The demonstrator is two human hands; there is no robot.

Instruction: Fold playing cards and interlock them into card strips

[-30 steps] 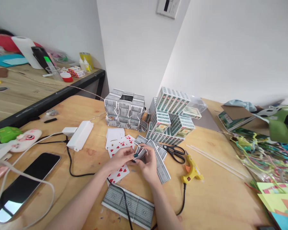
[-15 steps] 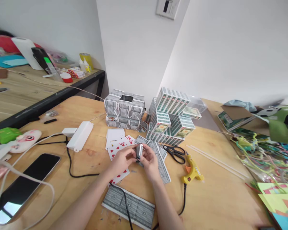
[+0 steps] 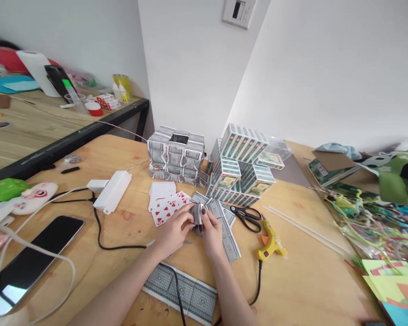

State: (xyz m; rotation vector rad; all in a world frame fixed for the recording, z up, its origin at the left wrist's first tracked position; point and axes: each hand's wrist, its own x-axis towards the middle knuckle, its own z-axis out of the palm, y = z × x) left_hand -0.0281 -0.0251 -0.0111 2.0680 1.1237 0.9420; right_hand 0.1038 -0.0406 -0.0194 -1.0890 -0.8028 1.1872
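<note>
Both hands meet over the middle of the table around a folded playing card point(image 3: 197, 213) with a grey patterned back. My left hand point(image 3: 174, 228) pinches its left side, and my right hand point(image 3: 211, 231) grips the right side with thumb and fingers. Fingers cover part of the card. Loose playing cards point(image 3: 165, 212), some showing hearts, lie just beyond my left hand. Under and right of the hands are joined card strips point(image 3: 229, 237). Nearer me, another card strip point(image 3: 183, 290) lies flat with a black cable across it.
A box built of folded cards point(image 3: 177, 156) stands at the back, beside stacked card packs point(image 3: 240, 170). Black scissors point(image 3: 246, 218), a yellow glue gun point(image 3: 272, 242) and white glue sticks point(image 3: 306, 228) lie right. Left are a phone point(image 3: 37, 258) and a white power strip point(image 3: 114, 192).
The card between my hands has turned, so its patterned back and a white edge now show. My left hand has shifted slightly, covering the lower heart card.
</note>
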